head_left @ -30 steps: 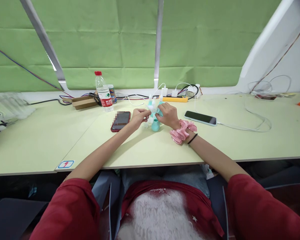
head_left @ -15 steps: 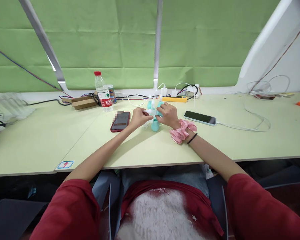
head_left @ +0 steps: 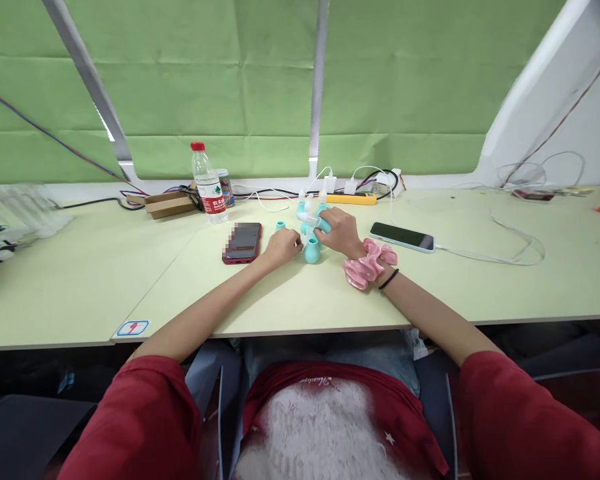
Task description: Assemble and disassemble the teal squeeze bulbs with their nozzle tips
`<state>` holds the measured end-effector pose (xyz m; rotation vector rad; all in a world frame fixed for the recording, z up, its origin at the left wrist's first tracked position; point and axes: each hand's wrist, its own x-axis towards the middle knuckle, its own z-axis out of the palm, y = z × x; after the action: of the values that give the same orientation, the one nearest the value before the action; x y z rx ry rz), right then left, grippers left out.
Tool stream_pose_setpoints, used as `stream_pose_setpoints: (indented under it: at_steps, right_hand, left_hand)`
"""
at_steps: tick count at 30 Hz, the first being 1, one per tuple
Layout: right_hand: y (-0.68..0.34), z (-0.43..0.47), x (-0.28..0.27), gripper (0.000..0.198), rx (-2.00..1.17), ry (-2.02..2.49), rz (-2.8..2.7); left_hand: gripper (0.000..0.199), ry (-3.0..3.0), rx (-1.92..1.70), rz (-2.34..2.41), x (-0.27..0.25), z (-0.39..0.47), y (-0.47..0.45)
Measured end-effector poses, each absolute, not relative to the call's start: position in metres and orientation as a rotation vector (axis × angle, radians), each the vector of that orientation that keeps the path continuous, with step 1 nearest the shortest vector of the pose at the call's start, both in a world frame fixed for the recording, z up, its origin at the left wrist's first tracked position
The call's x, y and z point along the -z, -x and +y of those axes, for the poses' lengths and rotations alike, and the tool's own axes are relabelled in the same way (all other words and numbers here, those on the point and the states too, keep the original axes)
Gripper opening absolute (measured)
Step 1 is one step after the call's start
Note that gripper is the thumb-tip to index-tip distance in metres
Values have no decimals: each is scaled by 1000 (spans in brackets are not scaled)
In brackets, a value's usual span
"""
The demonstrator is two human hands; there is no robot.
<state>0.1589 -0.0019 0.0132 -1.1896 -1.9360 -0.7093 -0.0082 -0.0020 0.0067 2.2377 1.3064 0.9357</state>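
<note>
My right hand (head_left: 341, 230) grips a teal squeeze bulb (head_left: 323, 225) lying on its side, its translucent white nozzle (head_left: 307, 219) pointing left. Lower and to the left, my left hand (head_left: 283, 247) has its fingertips pinched together close to the table, among small clear pieces; what they hold, if anything, is hidden. In front of both hands an open-necked teal bulb (head_left: 312, 251) stands upright without a nozzle. Another teal bulb (head_left: 281, 226) shows partly behind my left hand. Several bulbs with nozzles (head_left: 301, 208) stand upright behind, partly covered by my right hand.
Left of my hands lies a phone in a red case (head_left: 243, 243); to the right, a charging phone (head_left: 403, 237). A water bottle (head_left: 211, 187), a can (head_left: 225, 187), a cardboard box (head_left: 170, 205) and a yellow tool (head_left: 350, 198) sit along the back, among cables.
My left hand has come off the nozzle and moved down toward the small clear pieces. My right hand still holds the bulb, its nozzle now in plain sight.
</note>
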Motion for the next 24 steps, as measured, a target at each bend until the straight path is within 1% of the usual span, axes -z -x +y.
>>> stream_pose_setpoints:
  at_steps: [3,6,7,11,19,24]
  right_hand:
    - [-156,-4,-14,12,682,1184,-1949]
    - [-155,-6,-14,12,659,1174,-1966]
    - [-155,-7,-15,12,652,1169,-1972]
    - [-153,-10,-16,12,627,1139,-1998]
    - [-150,-14,-16,13,594,1053,-2046]
    - [-151,-13,-16,13,588,1033,-2038]
  left_hand:
    - [17,-2181,-1000,1271,-9,-2,9]
    - [9,-2085,-1145,1205,-17,-5,10]
    - [10,-2045,-1195,1174,-21,-7,10]
    - [26,-1876,-1298,1003,-32,-15,10]
    - [46,-1623,-1148,818,-35,-17,7]
    - [47,-1430,-1055,769,-36,-11,7]
